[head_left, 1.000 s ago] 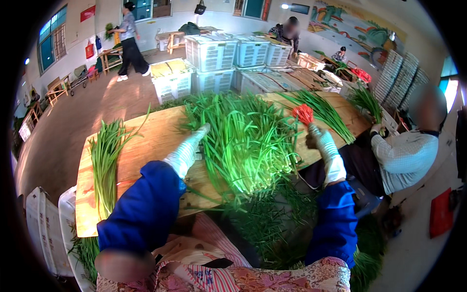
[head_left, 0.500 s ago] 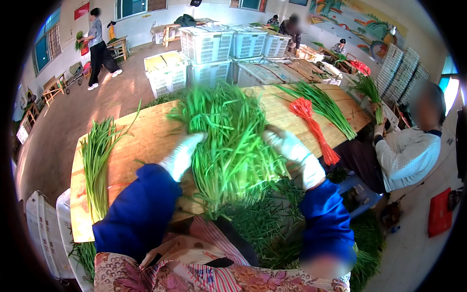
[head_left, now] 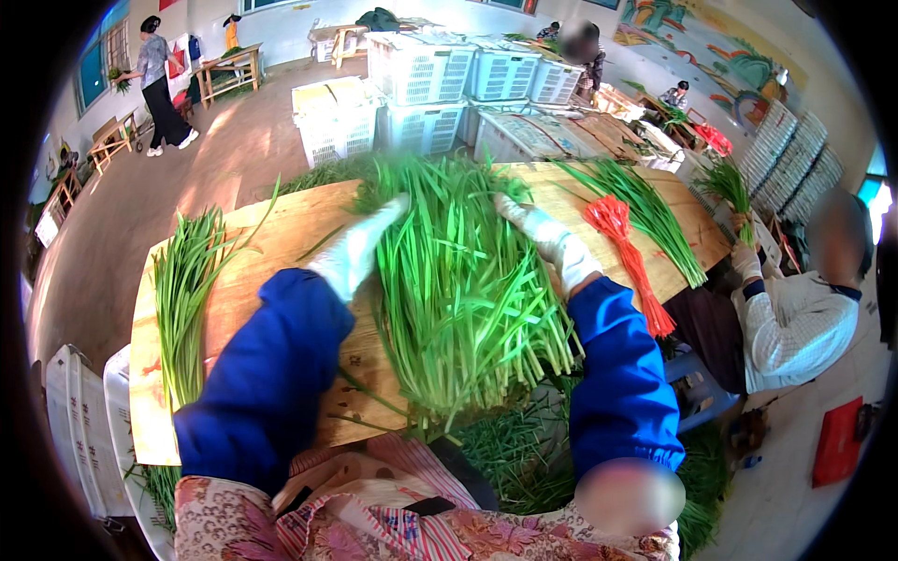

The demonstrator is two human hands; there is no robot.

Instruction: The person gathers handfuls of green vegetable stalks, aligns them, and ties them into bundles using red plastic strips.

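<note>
In the desk (head_left: 267, 257) middle, your left hand (head_left: 360, 245) and right hand (head_left: 544, 234) flank the greens (head_left: 468, 290), seemingly to keep them together; partly hidden fingers, so I can't tell their opening or grip.

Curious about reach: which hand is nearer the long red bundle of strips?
Right. The right hand is left of the bundle; the left hand is across the leafy green pile.

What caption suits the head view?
Gloved left hand and right hand flank a pile of green stalks on a wooden table.
</note>
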